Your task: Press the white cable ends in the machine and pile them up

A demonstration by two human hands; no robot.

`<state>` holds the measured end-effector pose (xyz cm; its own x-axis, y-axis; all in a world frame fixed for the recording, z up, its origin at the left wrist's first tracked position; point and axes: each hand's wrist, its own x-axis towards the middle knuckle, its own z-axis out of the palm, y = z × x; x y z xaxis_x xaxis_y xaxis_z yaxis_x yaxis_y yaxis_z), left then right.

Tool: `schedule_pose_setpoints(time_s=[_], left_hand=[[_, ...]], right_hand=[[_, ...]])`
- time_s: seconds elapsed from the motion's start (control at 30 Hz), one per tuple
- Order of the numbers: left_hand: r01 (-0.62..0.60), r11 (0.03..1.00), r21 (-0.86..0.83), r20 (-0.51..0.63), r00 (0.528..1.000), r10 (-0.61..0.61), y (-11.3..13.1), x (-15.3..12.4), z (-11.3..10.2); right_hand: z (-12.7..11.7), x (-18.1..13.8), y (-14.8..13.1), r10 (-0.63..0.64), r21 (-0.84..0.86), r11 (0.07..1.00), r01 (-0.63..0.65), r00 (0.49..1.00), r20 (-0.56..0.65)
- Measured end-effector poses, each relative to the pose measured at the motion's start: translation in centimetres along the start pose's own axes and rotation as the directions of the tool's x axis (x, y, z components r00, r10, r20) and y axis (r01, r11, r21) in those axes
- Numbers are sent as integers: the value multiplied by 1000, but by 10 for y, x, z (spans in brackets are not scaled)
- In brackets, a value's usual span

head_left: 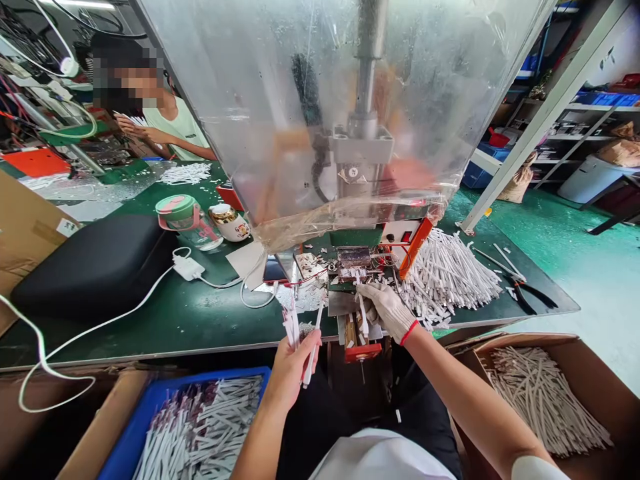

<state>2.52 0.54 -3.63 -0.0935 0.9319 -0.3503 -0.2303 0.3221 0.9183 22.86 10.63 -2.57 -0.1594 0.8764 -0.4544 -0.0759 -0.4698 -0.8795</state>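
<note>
My left hand (293, 367) is bare and closed round a small bunch of short white cable pieces (294, 327), held upright at the bench's front edge. My right hand (387, 308) wears a white knit glove with a red cuff. It pinches one white cable piece (362, 313) and holds it at the small press fixture (356, 261) under the machine's clear plastic hood (320, 120). A red-tipped metal slide (362, 349) sticks out just below that hand.
A heap of white cable pieces (450, 273) lies right of the fixture, black pliers (530, 290) beyond. A cardboard box (545, 400) and blue bin (200, 420) hold more pieces. A black cushion (95, 263), white charger (187, 267), cups and another person (165, 120) are left.
</note>
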Motion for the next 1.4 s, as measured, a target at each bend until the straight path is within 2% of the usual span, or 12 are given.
schedule_pose_setpoints(time_s=[0.3, 0.43, 0.53, 0.67, 0.77, 0.87, 0.97, 1.07, 1.13, 1.27, 1.33, 1.4], left_hand=[[-58, 983, 172, 157, 987, 31, 10, -3, 1], [-103, 942, 320, 236, 972, 26, 24, -2, 3], [-155, 901, 405, 264, 963, 47, 33, -1, 8], [-203, 883, 423, 338, 940, 54, 35, 0, 12], [-128, 932, 339, 443, 896, -38, 31, 1, 6], [88, 993, 83, 426, 898, -115, 31, 4, -1], [205, 960, -189, 344, 930, -131, 31, 12, 5], [175, 958, -229, 304, 947, -101, 25, 24, 23], [106, 987, -117, 221, 972, -78, 17, 32, 39], [-31, 984, 176, 75, 997, 18, 7, 46, 68], [-50, 962, 267, 53, 998, 38, 8, 50, 79], [-52, 953, 299, 31, 999, 45, 13, 51, 83]], right_hand=[[-2, 2, 0, -5, -48, 999, 6, 1000, 23], [-13, -13, -18, -255, -348, 911, 222, 965, -51], [-11, -35, -31, -361, -438, 816, 377, 925, 123], [3, -58, -29, -303, -325, 871, 369, 923, 237], [-12, -61, -29, -339, -264, 894, 361, 932, 124], [-65, -55, -43, -410, -447, 850, 278, 882, -231], [-130, -44, -59, -525, -832, 541, -119, 725, -445], [-171, -30, -63, -522, -902, 95, -421, 750, -405], [-180, -23, -62, -493, -899, -19, -439, 786, -373], [-183, -20, -66, -685, -949, 228, -217, 656, -315], [-184, -20, -73, -766, -888, 460, 18, 514, -386], [-184, -22, -80, -742, -693, 648, 315, 467, -482]])
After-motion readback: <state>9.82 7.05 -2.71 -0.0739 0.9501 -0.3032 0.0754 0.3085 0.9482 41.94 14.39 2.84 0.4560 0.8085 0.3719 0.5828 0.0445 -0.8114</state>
